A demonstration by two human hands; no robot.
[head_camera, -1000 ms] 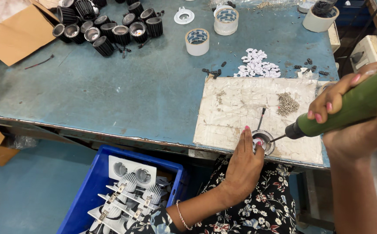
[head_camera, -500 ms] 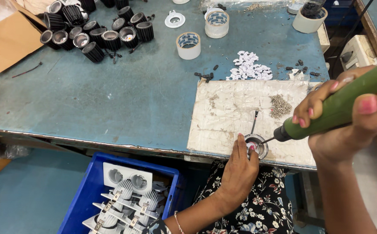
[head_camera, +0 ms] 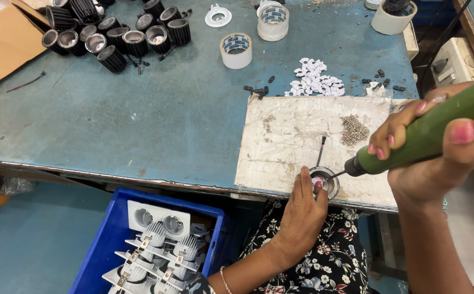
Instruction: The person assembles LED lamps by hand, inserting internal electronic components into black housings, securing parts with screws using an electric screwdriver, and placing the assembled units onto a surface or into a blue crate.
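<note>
- Green electric screwdriver (head_camera: 438,130) sits clamped in the right hand (head_camera: 433,158), fingers wrapped round its body, its bit angled down and left into a small round metal housing (head_camera: 326,181).
- That housing rests on a worn white board (head_camera: 302,141) near the front edge of the blue-grey table (head_camera: 139,120).
- Left hand (head_camera: 302,212) lies flat-fingered against the housing's left side, steadying it rather than closing round it.
- A little heap of screws (head_camera: 354,129) lies on the board, beyond the housing.
- White plastic clips (head_camera: 316,81) are scattered just past the board; two tape rolls (head_camera: 236,50) stand further back.
- Black finned heat sinks (head_camera: 122,38) cluster at the table's far left.
- Below the table edge, a blue crate (head_camera: 117,239) holds white finned fittings.
</note>
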